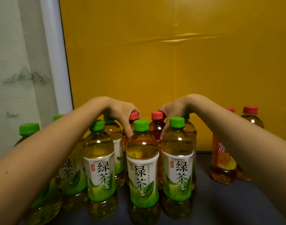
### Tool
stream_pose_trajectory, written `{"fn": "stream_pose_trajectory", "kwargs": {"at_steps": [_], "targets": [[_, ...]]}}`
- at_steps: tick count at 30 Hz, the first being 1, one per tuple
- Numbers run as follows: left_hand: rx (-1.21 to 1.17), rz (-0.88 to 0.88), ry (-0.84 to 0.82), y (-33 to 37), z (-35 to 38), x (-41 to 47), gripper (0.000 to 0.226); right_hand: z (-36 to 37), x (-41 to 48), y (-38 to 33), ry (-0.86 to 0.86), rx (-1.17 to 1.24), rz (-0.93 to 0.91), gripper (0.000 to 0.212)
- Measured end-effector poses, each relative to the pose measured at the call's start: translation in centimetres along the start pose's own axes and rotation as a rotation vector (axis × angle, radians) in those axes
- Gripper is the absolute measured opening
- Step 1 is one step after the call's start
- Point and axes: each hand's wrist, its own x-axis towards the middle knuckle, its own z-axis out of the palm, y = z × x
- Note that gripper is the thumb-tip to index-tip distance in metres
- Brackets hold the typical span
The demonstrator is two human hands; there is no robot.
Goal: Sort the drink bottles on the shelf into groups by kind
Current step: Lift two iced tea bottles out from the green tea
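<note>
A cluster of green-capped green tea bottles (142, 159) stands upright on a dark shelf (236, 202) in front of a yellow back panel (171, 62). Reaching over them, the left hand (122, 113) curls around the neck of the left red-capped bottle (133, 115), and the right hand (175, 109) curls around the neck of the right red-capped bottle (157, 125) just beside it. Two other red-capped bottles (223, 159) stand apart at the right.

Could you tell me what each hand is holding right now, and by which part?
The left hand grips the left red-capped bottle by its neck; the right hand grips the right red-capped bottle likewise.
</note>
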Motion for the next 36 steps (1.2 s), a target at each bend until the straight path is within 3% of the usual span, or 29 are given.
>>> {"fn": "stream_pose_trajectory", "kwargs": {"at_steps": [10,14,21,26,31,36], "targets": [[-0.06,0.058,0.094,0.2,-0.4,-0.8,0.044,0.7,-0.8,0.2,0.155,0.144,-0.114,0.044],[-0.21,0.087,0.296,0.0,-1.2,-2.1,0.047,0.2,-1.5,0.7,0.343,0.232,-0.193,0.04],[-0.54,0.193,0.816,1.3,-1.9,-3.0,0.07,-1.4,-2.0,0.0,0.943,0.592,-0.23,0.062],[-0.549,0.405,1.221,4.4,-3.0,-4.1,0.051,-3.2,-4.0,-1.3,1.287,0.665,-0.333,0.067],[-0.541,0.627,1.373,8.7,-4.8,-6.1,0.061,-5.2,-8.2,-2.1,1.504,0.626,-0.432,0.069],[-0.528,0.736,1.464,13.0,-4.5,-6.5,0.068,-5.7,-13.7,-1.5,1.589,0.59,-0.402,0.074]]}}
